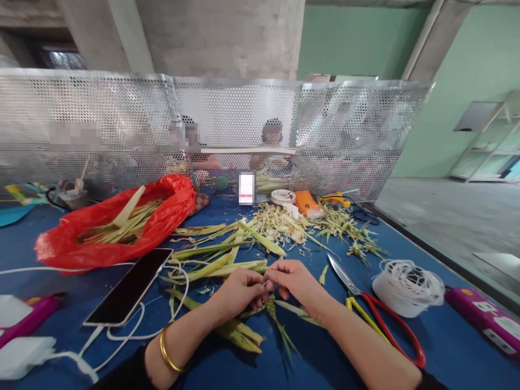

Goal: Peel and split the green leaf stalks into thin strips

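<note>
My left hand [240, 295] and my right hand [290, 279] meet over the near middle of the blue table, fingertips pinched together. Between them is a thin strip of green husk, largely covered by the fingers. Just below hangs a knotted green husk piece [271, 310] with frayed, pointed ends; it seems to belong to the same strip. Under and beside my left hand lie long yellow-green corn husks [239, 333]. More husk leaves [219, 265] are spread out beyond both hands. Scissors [355, 287] with red handles lie half open by my right forearm.
A red plastic bag [109, 254] of husks and a black phone [132, 287] with white cables lie at left. Husk scraps [272, 222], a tape roll [283, 196] and an orange packet [309, 204] sit farther back. White cord [408, 287] is at right. Behind a perforated screen [235, 108] sit people.
</note>
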`<state>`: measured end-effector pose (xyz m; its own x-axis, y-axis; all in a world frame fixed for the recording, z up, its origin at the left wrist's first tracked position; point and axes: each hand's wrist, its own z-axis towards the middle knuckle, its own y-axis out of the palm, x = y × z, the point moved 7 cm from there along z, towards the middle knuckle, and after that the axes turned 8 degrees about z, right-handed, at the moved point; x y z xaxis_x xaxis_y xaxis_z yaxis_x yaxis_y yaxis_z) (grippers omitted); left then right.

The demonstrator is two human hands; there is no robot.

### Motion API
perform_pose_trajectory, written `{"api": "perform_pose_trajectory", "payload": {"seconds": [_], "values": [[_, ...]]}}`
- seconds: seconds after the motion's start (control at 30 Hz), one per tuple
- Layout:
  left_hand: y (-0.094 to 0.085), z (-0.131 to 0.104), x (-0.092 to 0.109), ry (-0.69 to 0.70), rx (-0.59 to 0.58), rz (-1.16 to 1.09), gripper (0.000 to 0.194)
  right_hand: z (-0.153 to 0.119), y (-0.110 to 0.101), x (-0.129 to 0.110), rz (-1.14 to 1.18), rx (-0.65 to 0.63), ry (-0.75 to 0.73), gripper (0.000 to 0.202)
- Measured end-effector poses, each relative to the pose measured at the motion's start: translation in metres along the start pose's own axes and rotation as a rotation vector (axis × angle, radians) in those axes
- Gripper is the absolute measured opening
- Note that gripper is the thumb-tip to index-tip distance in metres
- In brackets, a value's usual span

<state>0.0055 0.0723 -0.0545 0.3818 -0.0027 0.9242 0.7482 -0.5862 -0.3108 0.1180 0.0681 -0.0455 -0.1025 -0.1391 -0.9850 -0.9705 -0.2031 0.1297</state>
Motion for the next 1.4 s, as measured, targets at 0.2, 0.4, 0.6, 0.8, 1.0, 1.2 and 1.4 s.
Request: {"api": "perform_pose_trajectory", "payload": {"seconds": [0.2,0.4,0.6,0.8,1.0,1.2,1.4], "values": [[0.003,-0.001,0.001,0.003,-0.043,-0.028,0.021,0.000,0.001,-0.001,0.037,0.004,-0.023,0.021],[-0.003,-0.002,0.000,-0.064,0.099,-0.117,0.020,-0.004,-0.012,-0.016,-0.209,0.052,-0.130,0.022],[-0.004,0.000,-0.003,-0.047,0.124,-0.130,0.025,-0.007,-0.015,-0.010,-0.564,0.057,-0.044,0.028],[-0.004,0.001,-0.003,-0.008,0.130,-0.156,0.022,-0.004,-0.011,0.006,-0.466,0.058,0.071,0.022],[-0.007,0.002,-0.002,-0.019,0.154,-0.177,0.024,-0.003,-0.011,0.004,-0.349,0.072,0.048,0.014],[-0.010,0.001,-0.001,-0.032,0.166,-0.164,0.026,-0.005,-0.012,-0.011,-0.417,0.024,-0.088,0.012],[-0.016,-0.003,0.003,-0.070,0.195,-0.076,0.021,-0.009,-0.003,-0.013,-0.566,-0.108,-0.145,0.009]]}}
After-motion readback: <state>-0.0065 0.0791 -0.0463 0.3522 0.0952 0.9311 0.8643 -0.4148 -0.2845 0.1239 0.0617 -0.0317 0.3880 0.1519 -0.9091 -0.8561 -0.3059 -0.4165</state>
